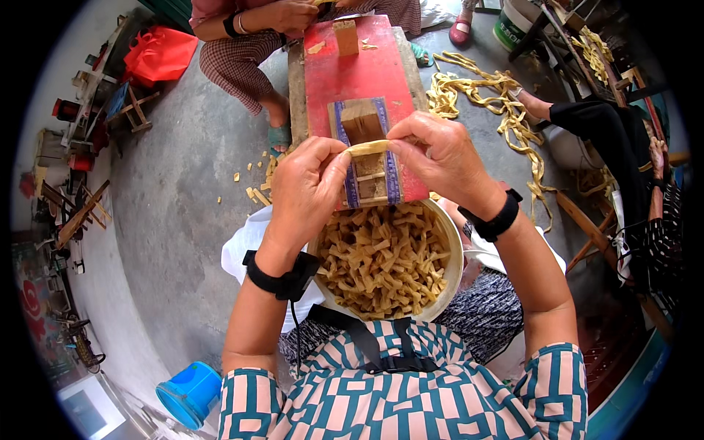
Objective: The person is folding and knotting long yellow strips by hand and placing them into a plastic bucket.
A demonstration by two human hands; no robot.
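Observation:
A short yellowish folded strip [368, 148] is stretched level between my two hands. My left hand [309, 190] pinches its left end between thumb and fingertips, and my right hand [441, 159] pinches the right end the same way. Just beyond the strip stands a wooden block [362, 122] on a small board edged with blue patterned tape [352, 187]. Thin light sticks cross the near part of that board, which lies on a red-topped bench [360, 71]. Below my hands, a round basin [456, 264] in my lap holds a heap of short knotted or folded yellowish pieces [382, 258].
Across the bench sits another person [242, 60], near a second upright block [346, 38]. Long yellowish strips [509, 104] lie on the floor at right, close to a person in black trousers [597, 132]. A blue bucket [190, 393] stands lower left; small cut pieces [258, 192] are scattered left of the bench.

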